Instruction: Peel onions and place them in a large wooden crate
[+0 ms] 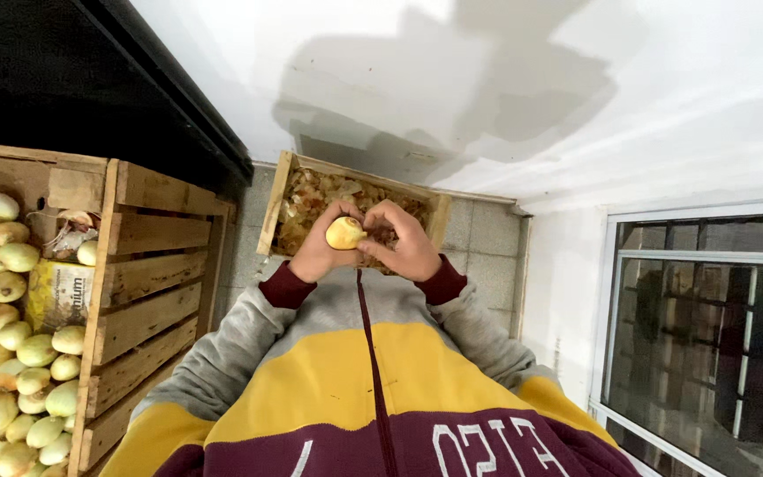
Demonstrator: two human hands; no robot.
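- Between both sets of fingers, over the wooden crate of skins [286, 190], sits the peeled onion [345, 232].
- Left hand [317, 250] cups it from one side, fingers curled shut on it; right hand [408, 240] closes over the other side. Looks like a two-hand hold so peel scraps drop straight into the crate below.
- I can't tell if a blade is in the right fingers.
- Well off to the left of the fingers: slatted crates [147, 291] piled w/ pale onions [2, 353].
- Nothing blocks the hands; grey-yellow-maroon jacket [364, 371] fills the foreground.

Grey, yellow, maroon zip jacket [373, 380]
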